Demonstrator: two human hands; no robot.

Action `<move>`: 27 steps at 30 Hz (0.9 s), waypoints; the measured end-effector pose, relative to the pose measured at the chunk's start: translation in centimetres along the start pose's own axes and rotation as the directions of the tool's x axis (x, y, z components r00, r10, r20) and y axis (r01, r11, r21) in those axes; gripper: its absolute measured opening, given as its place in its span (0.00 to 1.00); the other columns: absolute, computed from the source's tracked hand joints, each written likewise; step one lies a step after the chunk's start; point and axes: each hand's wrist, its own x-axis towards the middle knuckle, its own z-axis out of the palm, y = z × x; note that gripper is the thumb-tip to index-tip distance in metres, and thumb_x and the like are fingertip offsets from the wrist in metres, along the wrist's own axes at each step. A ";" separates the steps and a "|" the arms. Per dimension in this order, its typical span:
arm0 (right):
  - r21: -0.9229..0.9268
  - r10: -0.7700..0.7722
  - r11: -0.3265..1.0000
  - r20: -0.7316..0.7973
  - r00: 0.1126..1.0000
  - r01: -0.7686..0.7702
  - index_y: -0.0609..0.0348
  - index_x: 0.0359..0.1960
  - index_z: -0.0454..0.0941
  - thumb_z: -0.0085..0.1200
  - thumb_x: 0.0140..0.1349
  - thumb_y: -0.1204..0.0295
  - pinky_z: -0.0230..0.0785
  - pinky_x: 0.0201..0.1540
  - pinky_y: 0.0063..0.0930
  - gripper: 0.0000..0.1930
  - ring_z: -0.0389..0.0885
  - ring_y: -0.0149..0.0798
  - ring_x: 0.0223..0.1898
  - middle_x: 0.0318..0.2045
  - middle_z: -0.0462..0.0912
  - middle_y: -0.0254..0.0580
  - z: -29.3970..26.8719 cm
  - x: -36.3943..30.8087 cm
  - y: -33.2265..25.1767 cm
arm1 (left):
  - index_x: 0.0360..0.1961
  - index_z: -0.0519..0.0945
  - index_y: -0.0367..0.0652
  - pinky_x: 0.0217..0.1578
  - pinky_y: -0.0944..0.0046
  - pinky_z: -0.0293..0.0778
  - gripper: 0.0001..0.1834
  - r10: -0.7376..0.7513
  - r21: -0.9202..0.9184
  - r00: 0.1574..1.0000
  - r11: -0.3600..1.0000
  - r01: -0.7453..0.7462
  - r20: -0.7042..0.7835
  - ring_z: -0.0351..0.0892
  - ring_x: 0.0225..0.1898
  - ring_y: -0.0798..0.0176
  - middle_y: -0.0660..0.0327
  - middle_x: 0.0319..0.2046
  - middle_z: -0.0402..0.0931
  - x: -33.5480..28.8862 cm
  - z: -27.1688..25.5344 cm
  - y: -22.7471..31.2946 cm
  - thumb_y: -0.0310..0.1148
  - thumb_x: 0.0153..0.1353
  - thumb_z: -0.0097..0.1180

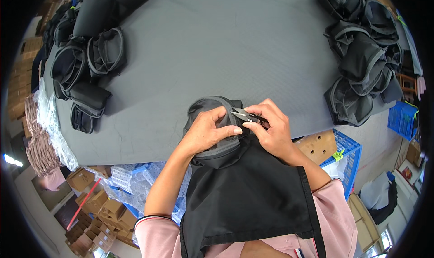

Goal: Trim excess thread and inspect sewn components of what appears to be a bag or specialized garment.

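Near the table's front edge, a round black fabric pouch (218, 155) with grey edging sits in front of me. My left hand (205, 131) is closed on its rim, with thumb and index finger at the edging. In my right hand (273, 128) is a pair of small thread snips (242, 115) with metal blades and dark handles. The blades point left, toward the pouch's edging beside my left fingers. Whether they touch a thread is too small to tell. A black apron (246, 194) hangs below the pouch.
Black pouches are heaped on the grey table (217, 54), one pile (92, 63) at the left and another (361, 59) at the right. Below the front edge are a blue crate (350, 156), a board with holes (318, 146) and clear plastic packaging (124, 181).
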 end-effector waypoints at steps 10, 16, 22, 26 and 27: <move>-0.115 -0.092 0.990 -0.047 0.995 0.086 0.59 0.34 0.76 0.60 0.49 0.74 0.66 0.22 0.26 0.10 0.75 0.36 0.20 0.27 0.74 0.37 0.2 -0.4 0.0 | 0.20 0.65 0.37 0.18 0.67 0.54 0.26 -0.013 0.060 1.000 0.998 0.014 -0.010 0.54 0.19 0.74 0.66 0.13 0.57 0.0 0.5 0.7 0.42 0.44 0.70; -0.106 -0.051 0.993 -0.025 0.998 0.048 0.59 0.33 0.76 0.59 0.49 0.74 0.66 0.21 0.27 0.09 0.75 0.37 0.20 0.27 0.74 0.37 0.1 0.1 -0.4 | 0.26 0.72 0.34 0.19 0.65 0.56 0.23 0.020 0.087 1.000 0.996 -0.018 -0.018 0.55 0.18 0.72 0.63 0.13 0.61 -0.2 0.7 1.5 0.42 0.44 0.69; -0.170 -0.123 0.979 -0.078 0.989 0.109 0.59 0.34 0.76 0.59 0.49 0.75 0.66 0.21 0.28 0.10 0.75 0.38 0.20 0.27 0.73 0.37 -0.1 -0.8 -0.3 | 0.25 0.71 0.34 0.19 0.65 0.57 0.23 0.003 0.092 0.999 0.996 0.000 -0.032 0.55 0.18 0.71 0.62 0.13 0.62 -0.3 0.7 1.6 0.42 0.44 0.69; -0.308 -0.190 0.936 -0.042 0.981 0.168 0.58 0.35 0.76 0.60 0.48 0.76 0.67 0.22 0.28 0.11 0.76 0.38 0.21 0.27 0.74 0.37 -0.4 -0.7 -1.1 | 0.23 0.69 0.34 0.20 0.64 0.57 0.24 -0.003 0.134 0.999 0.991 0.009 -0.045 0.57 0.18 0.70 0.61 0.12 0.62 -0.3 0.8 1.7 0.42 0.44 0.69; -0.336 -0.197 0.925 -0.026 0.980 0.177 0.59 0.34 0.76 0.60 0.47 0.77 0.67 0.22 0.27 0.11 0.75 0.38 0.21 0.27 0.75 0.38 -0.4 -0.6 -1.3 | 0.23 0.69 0.34 0.20 0.64 0.57 0.24 -0.002 0.135 0.999 0.991 0.008 -0.044 0.57 0.18 0.70 0.61 0.12 0.62 -0.3 0.9 1.7 0.42 0.44 0.69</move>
